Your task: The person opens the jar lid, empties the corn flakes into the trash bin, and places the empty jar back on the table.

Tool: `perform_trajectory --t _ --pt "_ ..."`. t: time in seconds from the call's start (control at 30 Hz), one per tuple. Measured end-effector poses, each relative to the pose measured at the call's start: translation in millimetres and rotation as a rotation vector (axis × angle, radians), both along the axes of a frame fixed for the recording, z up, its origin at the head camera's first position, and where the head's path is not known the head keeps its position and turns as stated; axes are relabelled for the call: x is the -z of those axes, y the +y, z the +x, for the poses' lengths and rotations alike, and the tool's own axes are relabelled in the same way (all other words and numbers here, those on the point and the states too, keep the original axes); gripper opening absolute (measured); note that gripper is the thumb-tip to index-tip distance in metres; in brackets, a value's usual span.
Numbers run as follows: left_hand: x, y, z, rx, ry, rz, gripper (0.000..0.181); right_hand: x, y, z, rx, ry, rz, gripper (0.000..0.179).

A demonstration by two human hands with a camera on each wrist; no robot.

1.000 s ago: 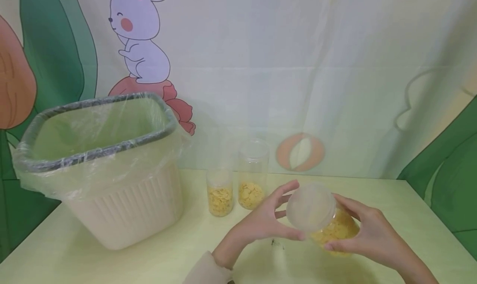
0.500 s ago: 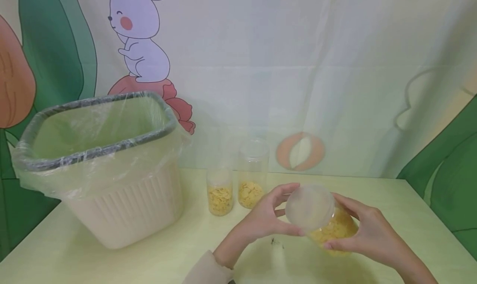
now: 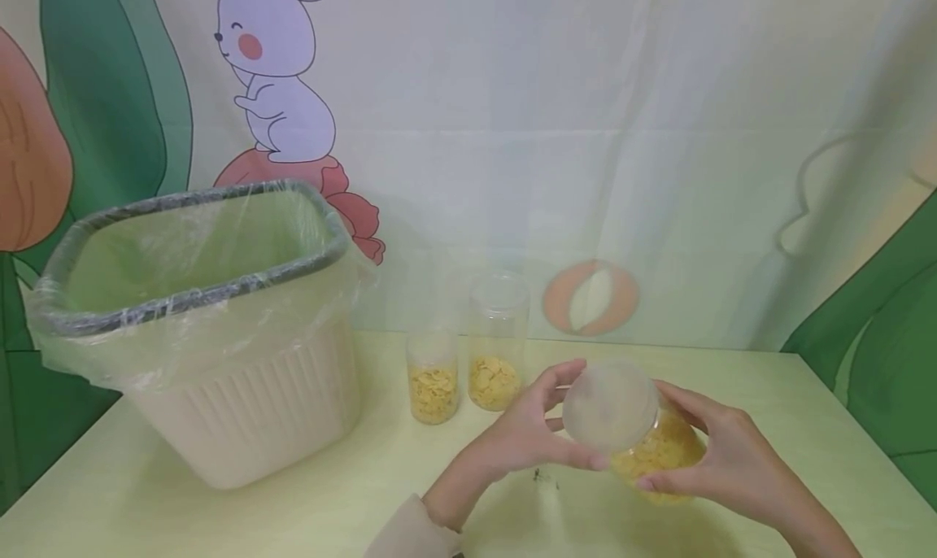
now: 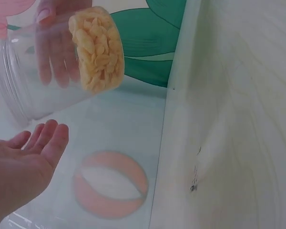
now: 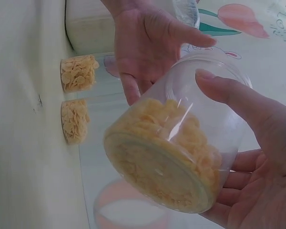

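Observation:
My right hand [image 3: 735, 460] grips a clear plastic jar [image 3: 662, 452] partly filled with yellow cornflakes, thumb on the near side and fingers round the far side. The jar is tilted, its whitish lid [image 3: 611, 405] facing left and up in the head view. My left hand [image 3: 516, 428] is spread beside the lid, thumb below and fingers above, fingertips right at its edge. From the left wrist view, the left fingers [image 4: 52, 140] are loosely bent near the jar's lidded end. In the right wrist view the cornflakes [image 5: 167, 124] lie toward the jar's bottom.
Behind the left hand stand a shorter jar [image 3: 433, 387] and a taller jar [image 3: 498, 338], both holding some cornflakes. A pale bin [image 3: 256, 411] with a plastic liner stands at the left. A printed curtain [image 3: 468, 135] hangs behind the table [image 3: 410, 468].
Almost nothing has moved. Both hands stay at the tilted jar, with only tiny shifts of the left fingers and thumb at the lid's edge.

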State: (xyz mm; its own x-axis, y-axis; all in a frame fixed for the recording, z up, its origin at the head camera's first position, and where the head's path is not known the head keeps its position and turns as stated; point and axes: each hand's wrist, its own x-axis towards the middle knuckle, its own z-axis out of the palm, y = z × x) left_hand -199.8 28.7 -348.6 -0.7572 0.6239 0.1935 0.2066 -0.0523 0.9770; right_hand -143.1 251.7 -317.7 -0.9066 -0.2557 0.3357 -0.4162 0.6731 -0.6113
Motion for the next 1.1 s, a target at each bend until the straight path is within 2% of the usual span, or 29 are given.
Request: perform_trajectory --t 0.2,0.33,0.6,0.87,1.1 --pt "-3.3 -9.0 -4.6 0.158 -0.022 0.077 0.091 -1.3 0 1.2 -0.019 -0.038 -0.022 0.086" --pt "-4.7 -10.1 -5.3 0.200 -0.009 0.083 0.090 -1.0 0 1.7 -0.021 -0.041 -0.022 0.085" --pt "-4.0 -7.5 -3.0 0.144 -0.009 0.066 0.087 0.3 2 2.9 -0.019 -0.016 -0.002 0.086" --pt "0.1 -1.5 -1.5 0.023 -0.035 0.098 0.078 0.6 2 1.0 -0.004 0.015 0.005 0.086" --pt "1.3 0.2 -1.0 -0.010 -0.043 0.086 0.074 0.2 2 0.5 -0.002 0.010 0.005 0.087"
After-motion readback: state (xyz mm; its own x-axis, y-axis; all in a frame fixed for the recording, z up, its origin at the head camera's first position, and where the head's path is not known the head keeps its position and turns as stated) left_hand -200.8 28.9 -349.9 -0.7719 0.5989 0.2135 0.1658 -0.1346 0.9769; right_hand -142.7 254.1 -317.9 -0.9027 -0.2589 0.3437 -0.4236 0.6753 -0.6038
